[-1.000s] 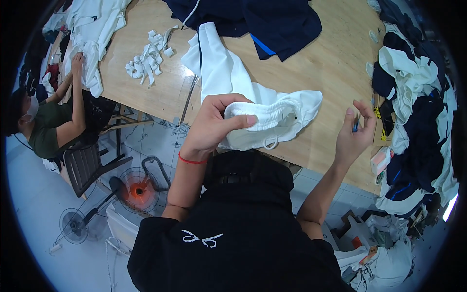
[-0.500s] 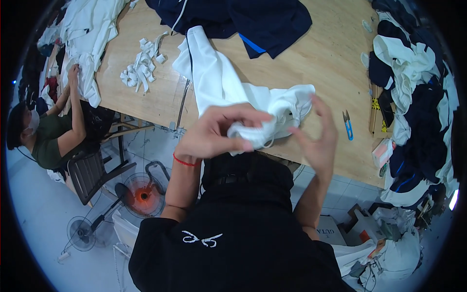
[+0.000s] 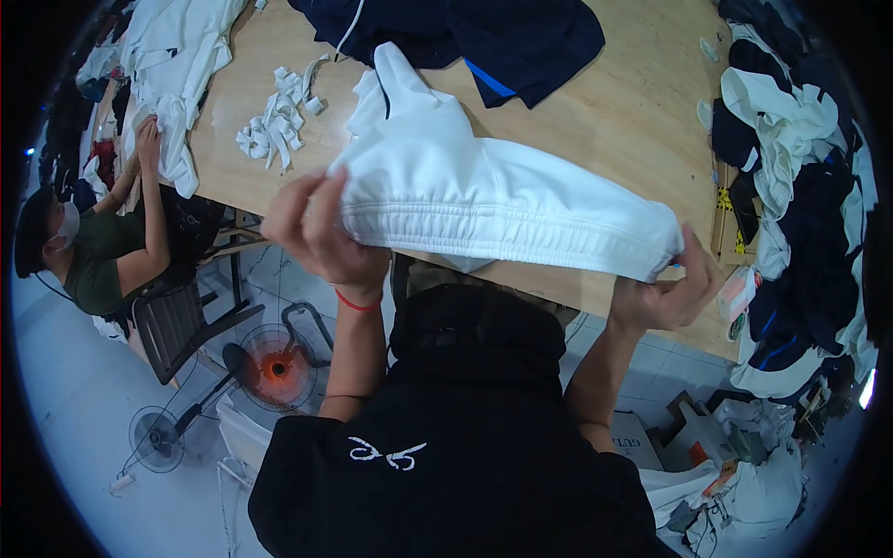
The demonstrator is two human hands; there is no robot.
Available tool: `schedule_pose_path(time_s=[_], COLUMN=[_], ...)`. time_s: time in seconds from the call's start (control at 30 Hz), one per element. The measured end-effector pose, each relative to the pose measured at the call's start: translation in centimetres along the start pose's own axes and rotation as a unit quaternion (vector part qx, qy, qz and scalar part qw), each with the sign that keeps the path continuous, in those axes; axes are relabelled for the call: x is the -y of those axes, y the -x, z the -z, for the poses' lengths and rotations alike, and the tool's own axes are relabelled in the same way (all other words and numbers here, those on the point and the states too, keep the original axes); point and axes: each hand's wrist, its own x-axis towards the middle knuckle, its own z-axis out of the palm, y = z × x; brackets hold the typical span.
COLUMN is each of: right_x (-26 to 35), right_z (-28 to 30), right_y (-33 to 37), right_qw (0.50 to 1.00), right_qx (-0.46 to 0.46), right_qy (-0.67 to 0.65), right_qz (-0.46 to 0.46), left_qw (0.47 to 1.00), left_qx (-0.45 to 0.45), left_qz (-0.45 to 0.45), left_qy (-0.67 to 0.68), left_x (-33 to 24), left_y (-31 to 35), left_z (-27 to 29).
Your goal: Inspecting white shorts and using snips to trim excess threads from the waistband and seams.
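White elastic-waist pants (image 3: 549,191) hang stretched between my two hands, their gathered waistband (image 3: 474,228) running sideways towards me. At the band's left end, my left hand (image 3: 326,232) is closed on the cloth, a red cord round its wrist. My right hand (image 3: 665,293) grips the other end, fingers bent around the edge. The rest of the garment lies on the wooden table (image 3: 642,121) beyond the band, with a narrow part pointing away and a dark line along it. The thread snips are hidden from view behind the right end of the pants and my right hand.
Dark navy garments (image 3: 521,46) lie at the far side, white fabric scraps (image 3: 279,121) left of the pants. Heaped white and navy clothes (image 3: 800,186) line the right. At left, a co-worker (image 3: 112,242) handles white cloth; a chair (image 3: 172,325) and fan (image 3: 277,367) stand nearby.
The bunched white cloth has been spread into a wide band. My hands have moved apart, left hand leftward and right hand rightward, and the right hand now grips the waistband.
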Motion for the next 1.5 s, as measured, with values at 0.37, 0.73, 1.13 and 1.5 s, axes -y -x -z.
schedule_pose_path(time_s=[0.37, 0.73, 1.13, 1.5], right_x=[-3.7, -3.7, -5.0, -7.4], right_z=[1.6, 1.3, 1.0, 2.1], right_y=[-0.4, -1.3, -2.7, -0.5], right_qw=[0.990, 0.996, 0.984, 0.646], right_qx=[-0.008, -0.041, 0.054, 0.586], right_qy=[0.127, 0.078, 0.006, -0.391], right_qz=[0.064, 0.030, -0.169, -0.295], left_qw=[0.995, 0.996, 0.995, 0.676], left_qx=[-0.086, -0.077, -0.081, 0.545], left_qz=[0.032, 0.046, 0.031, 0.297], left_qy=[-0.035, 0.019, 0.046, 0.398], left_x=[3.2, 3.1, 0.8, 4.9], left_y=[0.7, -0.4, -2.7, 1.2], left_z=[0.6, 1.0, 1.4, 1.9])
